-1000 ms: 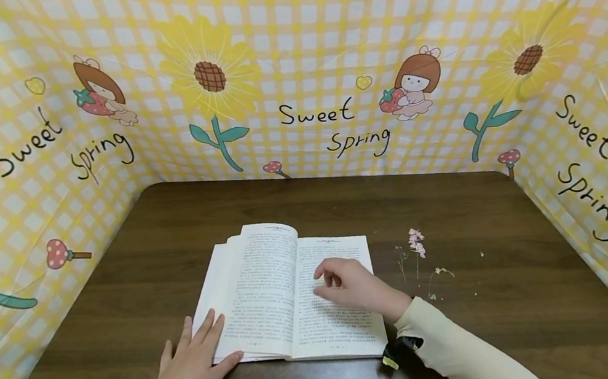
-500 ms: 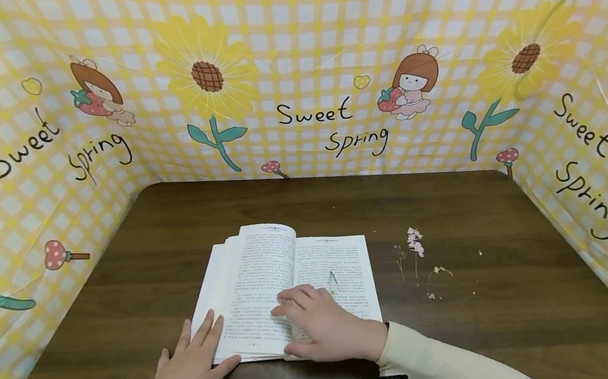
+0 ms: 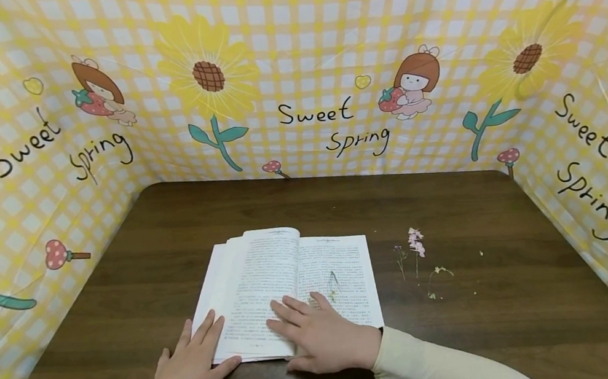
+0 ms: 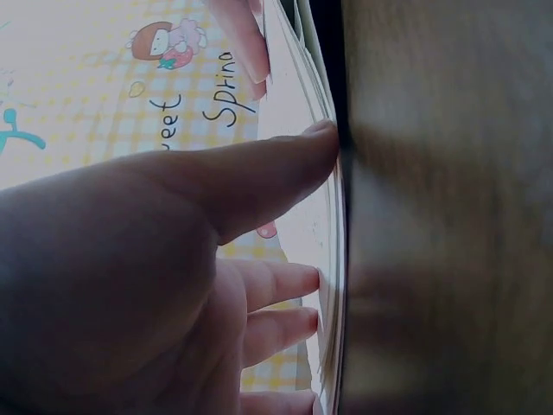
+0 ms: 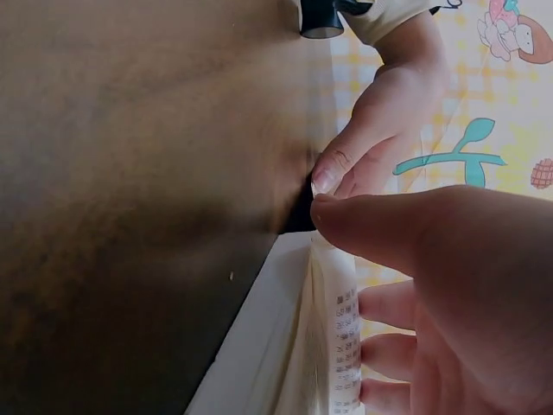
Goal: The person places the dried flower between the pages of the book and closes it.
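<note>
Book of white paper pages in small dark print lies open on the dark brown wood-grain table, right between the hands. The bare left hand rests spread over the lower outer part of the left page, fingers straight, thumb at the bottom edge, gripping nothing. Across the fold goes the right hand, fingers long and relaxed, tips on that same page, and it has no grip on anything either. And look at the arch in that page near the fold! These leaves look thin and springy, likely to rise if unpressed and easy to crease, so flat fingers suit them, and any single leaf is best taken by its outer edge. The whole book looks weighty enough to sit steady. Just beside the right little finger, a thin green sprig with a pale yellowish head lies on the right page; it looks almost weightless, brittle, apt to slide if the paper tips, one for a light pinch at the stem. Off to the right, on the wood, the pink-petalled flower stem looks every bit as fragile: stem, never petals!
</note>
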### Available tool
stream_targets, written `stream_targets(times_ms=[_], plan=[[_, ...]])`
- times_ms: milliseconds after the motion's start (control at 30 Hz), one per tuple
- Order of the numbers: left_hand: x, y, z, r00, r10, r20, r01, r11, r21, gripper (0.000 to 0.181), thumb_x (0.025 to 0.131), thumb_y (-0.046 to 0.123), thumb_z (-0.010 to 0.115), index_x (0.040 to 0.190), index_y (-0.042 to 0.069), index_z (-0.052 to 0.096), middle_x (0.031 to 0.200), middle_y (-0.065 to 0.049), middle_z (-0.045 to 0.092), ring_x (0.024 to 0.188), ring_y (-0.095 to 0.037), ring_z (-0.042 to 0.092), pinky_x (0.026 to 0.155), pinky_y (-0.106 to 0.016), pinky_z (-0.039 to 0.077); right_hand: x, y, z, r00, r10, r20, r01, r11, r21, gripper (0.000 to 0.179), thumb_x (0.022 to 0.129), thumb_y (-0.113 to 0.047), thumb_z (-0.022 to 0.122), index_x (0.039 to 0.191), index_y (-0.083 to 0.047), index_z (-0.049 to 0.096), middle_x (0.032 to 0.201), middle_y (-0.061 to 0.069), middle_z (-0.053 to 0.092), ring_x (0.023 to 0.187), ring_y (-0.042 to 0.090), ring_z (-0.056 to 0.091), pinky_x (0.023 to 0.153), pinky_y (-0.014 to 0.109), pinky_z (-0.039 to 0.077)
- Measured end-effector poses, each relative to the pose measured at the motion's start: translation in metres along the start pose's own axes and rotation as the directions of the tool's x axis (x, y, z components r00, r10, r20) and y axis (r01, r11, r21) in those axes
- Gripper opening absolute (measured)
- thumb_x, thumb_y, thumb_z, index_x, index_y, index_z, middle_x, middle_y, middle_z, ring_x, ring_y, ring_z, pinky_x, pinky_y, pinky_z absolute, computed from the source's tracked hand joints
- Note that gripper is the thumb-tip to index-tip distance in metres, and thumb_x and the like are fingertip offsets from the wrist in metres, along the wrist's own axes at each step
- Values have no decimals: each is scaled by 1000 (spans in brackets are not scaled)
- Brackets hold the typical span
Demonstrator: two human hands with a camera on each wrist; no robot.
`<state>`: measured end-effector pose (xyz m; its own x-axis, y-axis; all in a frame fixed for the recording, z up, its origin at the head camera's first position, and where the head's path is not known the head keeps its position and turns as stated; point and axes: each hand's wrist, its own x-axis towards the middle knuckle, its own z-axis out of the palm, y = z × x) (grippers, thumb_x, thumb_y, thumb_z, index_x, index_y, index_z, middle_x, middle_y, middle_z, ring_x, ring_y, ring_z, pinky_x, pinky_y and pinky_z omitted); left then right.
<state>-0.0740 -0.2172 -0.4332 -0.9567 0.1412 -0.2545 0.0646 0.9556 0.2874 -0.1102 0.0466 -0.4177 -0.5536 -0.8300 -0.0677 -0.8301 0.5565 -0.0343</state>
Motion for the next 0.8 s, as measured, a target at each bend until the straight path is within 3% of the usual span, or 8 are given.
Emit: stream_targets(times_ms=[133, 400, 800], plan=[[0, 0, 0, 1000, 7, -4, -7, 1000, 9, 86, 90, 65, 58, 151, 7, 42, 157, -21, 32, 140, -56, 22, 91, -83, 25, -3, 0, 1, 1000, 13, -21, -14, 1000, -16, 67, 97, -56, 55, 152, -20, 43, 160, 5, 32, 146, 20, 30, 105, 57, 34], [-2, -2, -2, 1000, 11, -14, -10, 999, 46, 86, 89, 66, 59, 150, 8, 44, 157, -20, 34, 140, -54, 26, 92, -80, 30, -5, -1, 0, 990, 39, -138, -48, 997, -58, 55, 92, -58, 62, 135, -22, 60, 147, 3, 52, 132, 21, 50, 96, 54, 40], [-1, -1, -1, 999, 40, -33, -38, 997, 62, 79, 89, 64, 60, 149, 14, 48, 155, -22, 36, 138, -56, 27, 90, -80, 32, -4, 3, 0, 988, 56, -141, -59, 998, -19, 48, 95, -54, 60, 130, -21, 63, 144, 2, 54, 130, 21, 52, 94, 52, 40]])
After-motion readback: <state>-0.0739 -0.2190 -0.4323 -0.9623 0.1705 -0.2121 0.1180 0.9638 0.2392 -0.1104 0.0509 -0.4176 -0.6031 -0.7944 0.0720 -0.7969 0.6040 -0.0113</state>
